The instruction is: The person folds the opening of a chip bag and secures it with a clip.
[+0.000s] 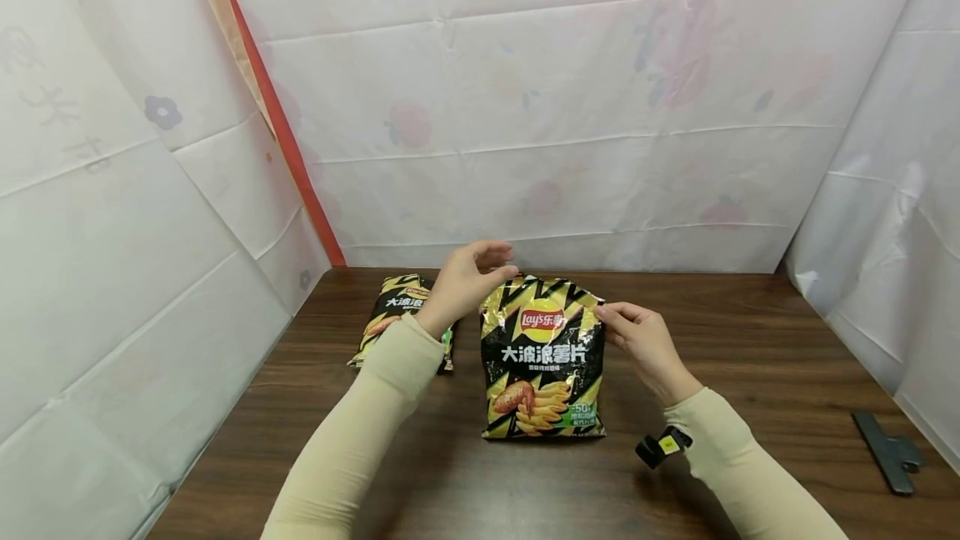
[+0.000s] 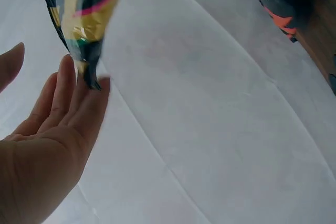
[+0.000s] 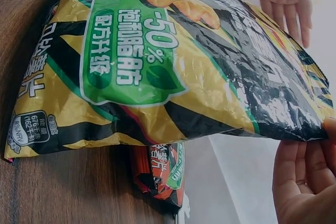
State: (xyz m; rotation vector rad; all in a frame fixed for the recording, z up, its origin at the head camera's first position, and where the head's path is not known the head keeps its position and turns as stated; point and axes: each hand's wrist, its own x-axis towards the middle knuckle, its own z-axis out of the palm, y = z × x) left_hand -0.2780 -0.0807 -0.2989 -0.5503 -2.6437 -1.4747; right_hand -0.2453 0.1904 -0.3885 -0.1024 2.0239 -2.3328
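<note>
A black-and-yellow Lay's potato chip bag stands upright on the table, its front towards me. My right hand pinches its upper right edge between thumb and fingers. The same grip appears in the right wrist view, with the hand at the bag's corner. My left hand is at the upper left corner, thumb apart from the fingers. In the left wrist view, the straight fingers of the left hand lie right at a bag corner.
A second chip bag lies behind on the left, partly hidden by my left arm. An orange-and-black packet shows under the held bag in the right wrist view. On the table's right side lies a black clip. White patterned sheets enclose the table.
</note>
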